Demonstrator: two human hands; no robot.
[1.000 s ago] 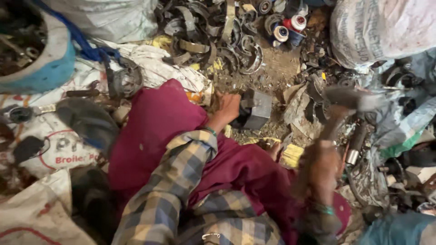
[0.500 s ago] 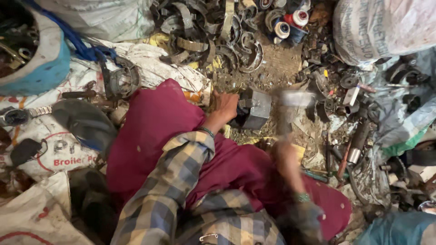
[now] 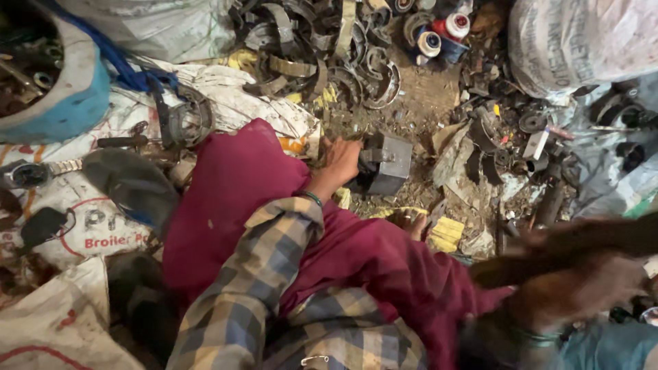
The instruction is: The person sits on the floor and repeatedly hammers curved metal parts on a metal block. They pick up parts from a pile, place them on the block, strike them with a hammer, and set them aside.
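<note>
A grey metal block is being steadied at three o'clock of the left hand, its grip resting open against it; the right hand, blurred, is being kept closed around a dark handle.

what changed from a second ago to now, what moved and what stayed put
The right hand with its hammer swung in toward the grey metal block half a second ago, then pulled back to the lower right, now a blur. The left hand stayed on the block, which did not shift. The curved scrap pieces lie as before.
</note>
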